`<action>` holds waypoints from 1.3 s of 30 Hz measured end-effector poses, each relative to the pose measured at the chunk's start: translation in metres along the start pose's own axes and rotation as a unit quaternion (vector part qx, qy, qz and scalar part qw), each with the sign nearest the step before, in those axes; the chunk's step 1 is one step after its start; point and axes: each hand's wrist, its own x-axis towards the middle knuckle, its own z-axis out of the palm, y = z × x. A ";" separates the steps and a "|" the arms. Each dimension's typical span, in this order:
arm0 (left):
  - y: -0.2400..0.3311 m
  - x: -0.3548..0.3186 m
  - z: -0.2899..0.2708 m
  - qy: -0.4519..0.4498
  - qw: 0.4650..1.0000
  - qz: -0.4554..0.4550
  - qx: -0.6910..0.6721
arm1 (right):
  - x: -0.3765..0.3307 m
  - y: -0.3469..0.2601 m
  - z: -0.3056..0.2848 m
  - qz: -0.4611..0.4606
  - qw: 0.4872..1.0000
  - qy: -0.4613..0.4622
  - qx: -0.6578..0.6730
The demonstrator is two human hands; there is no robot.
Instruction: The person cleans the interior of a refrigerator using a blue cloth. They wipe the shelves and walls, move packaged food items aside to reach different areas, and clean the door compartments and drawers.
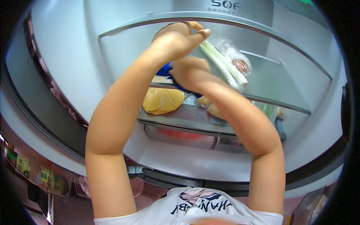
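My left hand is raised just under the front edge of the upper fridge shelf. Its thumb and forefinger stand apart, with nothing visible between them; the other fingers are partly hidden. Below it, smeared by motion, my right hand is closed on a blue cloth, which shows on both sides of the fist above the middle shelf. Right of both hands, leeks lie on that shelf, beside a clear plastic bag with something reddish inside.
A yellow bundle sits on the lower level, with pale roundish items partly behind my right forearm. Clear drawers are beneath. The open door at left holds packages. Glass shelf edges cross in front of the fridge's back wall.
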 end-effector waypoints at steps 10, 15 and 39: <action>-0.112 -0.050 0.008 0.213 0.948 -0.048 -0.232 | 0.032 0.052 0.002 0.108 0.990 -0.013 -0.087; -0.143 -0.052 0.028 0.317 0.923 0.031 -0.217 | 0.025 0.015 0.008 -0.044 0.998 0.034 -0.032; -0.142 -0.067 0.027 0.383 0.875 0.030 -0.294 | 0.196 0.050 0.047 0.144 0.966 -0.102 -0.186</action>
